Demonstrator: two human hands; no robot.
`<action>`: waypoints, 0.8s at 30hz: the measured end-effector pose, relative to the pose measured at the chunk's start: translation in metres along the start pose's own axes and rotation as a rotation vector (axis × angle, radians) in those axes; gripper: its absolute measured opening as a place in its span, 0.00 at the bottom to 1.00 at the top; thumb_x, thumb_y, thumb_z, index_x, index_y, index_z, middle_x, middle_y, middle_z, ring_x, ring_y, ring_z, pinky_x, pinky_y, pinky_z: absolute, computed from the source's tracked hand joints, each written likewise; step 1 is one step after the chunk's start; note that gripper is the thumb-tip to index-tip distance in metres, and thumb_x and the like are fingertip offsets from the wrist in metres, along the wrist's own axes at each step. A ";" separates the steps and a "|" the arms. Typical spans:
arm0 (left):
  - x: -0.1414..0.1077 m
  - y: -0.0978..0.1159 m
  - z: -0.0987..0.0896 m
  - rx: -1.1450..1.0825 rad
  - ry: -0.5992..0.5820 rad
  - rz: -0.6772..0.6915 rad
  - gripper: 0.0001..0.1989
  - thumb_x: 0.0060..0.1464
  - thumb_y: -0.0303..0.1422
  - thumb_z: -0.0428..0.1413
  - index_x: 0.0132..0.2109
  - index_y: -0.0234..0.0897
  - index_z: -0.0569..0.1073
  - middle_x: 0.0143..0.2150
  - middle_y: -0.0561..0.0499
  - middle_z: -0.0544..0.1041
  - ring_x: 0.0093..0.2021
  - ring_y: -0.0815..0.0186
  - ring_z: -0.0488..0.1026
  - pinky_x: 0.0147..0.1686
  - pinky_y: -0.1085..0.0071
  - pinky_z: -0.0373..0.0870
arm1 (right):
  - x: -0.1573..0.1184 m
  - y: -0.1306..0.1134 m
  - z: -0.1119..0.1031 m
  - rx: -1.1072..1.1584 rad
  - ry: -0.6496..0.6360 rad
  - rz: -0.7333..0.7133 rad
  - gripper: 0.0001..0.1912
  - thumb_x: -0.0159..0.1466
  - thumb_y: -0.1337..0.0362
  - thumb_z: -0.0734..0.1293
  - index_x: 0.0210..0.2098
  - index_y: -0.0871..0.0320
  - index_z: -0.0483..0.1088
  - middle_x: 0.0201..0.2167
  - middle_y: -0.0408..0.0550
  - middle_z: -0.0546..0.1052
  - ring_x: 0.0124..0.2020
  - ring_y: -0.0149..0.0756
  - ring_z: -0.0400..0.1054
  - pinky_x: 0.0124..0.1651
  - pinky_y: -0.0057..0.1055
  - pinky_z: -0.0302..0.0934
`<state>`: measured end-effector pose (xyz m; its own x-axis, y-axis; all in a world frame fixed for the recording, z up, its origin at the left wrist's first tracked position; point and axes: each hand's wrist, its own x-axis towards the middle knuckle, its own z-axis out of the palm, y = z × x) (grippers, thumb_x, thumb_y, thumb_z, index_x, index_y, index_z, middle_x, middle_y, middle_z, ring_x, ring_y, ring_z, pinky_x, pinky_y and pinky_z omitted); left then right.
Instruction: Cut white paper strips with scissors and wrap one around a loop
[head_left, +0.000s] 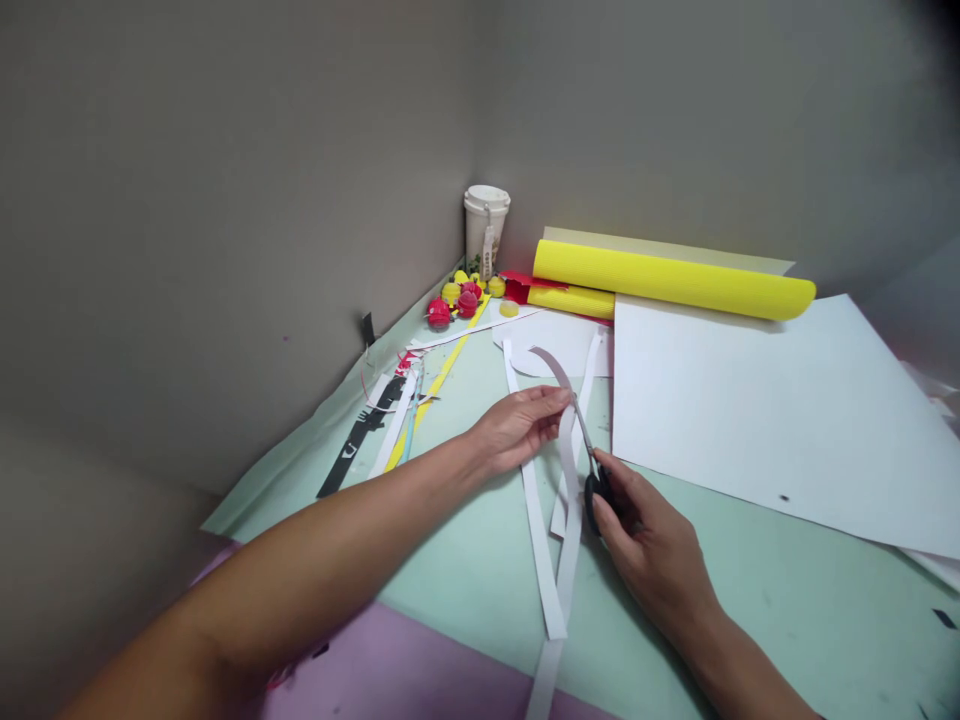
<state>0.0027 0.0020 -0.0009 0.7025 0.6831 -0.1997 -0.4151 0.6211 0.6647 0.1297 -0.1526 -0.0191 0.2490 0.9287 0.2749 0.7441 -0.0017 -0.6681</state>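
My left hand (pixel 523 428) pinches a long white paper strip (pixel 569 500) between thumb and fingers near the middle of the view. The strip's upper end curls up and left past the fingertips, and its lower part hangs down toward the near edge. My right hand (pixel 651 540) is closed around the black handles of the scissors (pixel 588 445). Their blades point up and left and meet the strip right beside my left fingertips. Other white strips (pixel 540 545) lie on the pale green surface beneath.
A white cup (pixel 486 225) stands in the back corner behind small red and yellow balls (pixel 439 313). A yellow roll (pixel 667 280) rests behind large white sheets (pixel 735 410) at right. A black caliper-like tool (pixel 360 437), a yellow strip (pixel 448 366) and scraps lie left.
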 end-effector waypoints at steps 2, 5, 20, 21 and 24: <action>0.000 0.000 0.001 -0.006 -0.004 -0.002 0.05 0.49 0.25 0.63 0.33 0.29 0.74 0.29 0.52 0.74 0.29 0.75 0.71 0.34 0.79 0.70 | -0.001 -0.001 0.000 -0.011 -0.001 -0.012 0.23 0.64 0.60 0.61 0.59 0.52 0.65 0.46 0.48 0.77 0.40 0.37 0.72 0.41 0.31 0.68; 0.000 0.001 0.000 -0.018 -0.024 -0.006 0.05 0.50 0.25 0.62 0.33 0.29 0.73 0.28 0.52 0.73 0.29 0.75 0.71 0.33 0.80 0.70 | -0.002 -0.004 -0.001 0.027 -0.013 -0.016 0.24 0.64 0.60 0.61 0.60 0.52 0.64 0.45 0.49 0.76 0.39 0.37 0.71 0.41 0.32 0.67; 0.002 0.003 -0.007 -0.040 -0.061 -0.037 0.07 0.50 0.27 0.63 0.34 0.30 0.72 0.28 0.54 0.72 0.26 0.77 0.70 0.27 0.82 0.68 | 0.000 0.003 -0.003 0.369 -0.135 0.242 0.27 0.63 0.55 0.64 0.61 0.52 0.63 0.40 0.48 0.73 0.33 0.34 0.68 0.34 0.30 0.67; 0.003 0.002 -0.007 -0.033 -0.071 -0.028 0.07 0.50 0.27 0.63 0.34 0.29 0.72 0.28 0.54 0.72 0.26 0.77 0.70 0.27 0.82 0.68 | -0.001 0.002 -0.003 0.329 -0.136 0.216 0.26 0.63 0.56 0.64 0.60 0.52 0.63 0.39 0.48 0.73 0.34 0.34 0.68 0.35 0.30 0.67; 0.003 0.000 -0.006 -0.027 -0.069 -0.005 0.06 0.50 0.27 0.63 0.34 0.29 0.72 0.27 0.54 0.71 0.26 0.77 0.69 0.27 0.82 0.68 | -0.001 -0.002 -0.004 0.231 -0.127 0.143 0.25 0.63 0.58 0.64 0.59 0.54 0.65 0.38 0.47 0.74 0.35 0.34 0.69 0.37 0.30 0.67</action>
<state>0.0014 0.0063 -0.0060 0.7420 0.6529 -0.1524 -0.4266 0.6351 0.6439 0.1300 -0.1551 -0.0151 0.2508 0.9641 0.0874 0.5429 -0.0653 -0.8373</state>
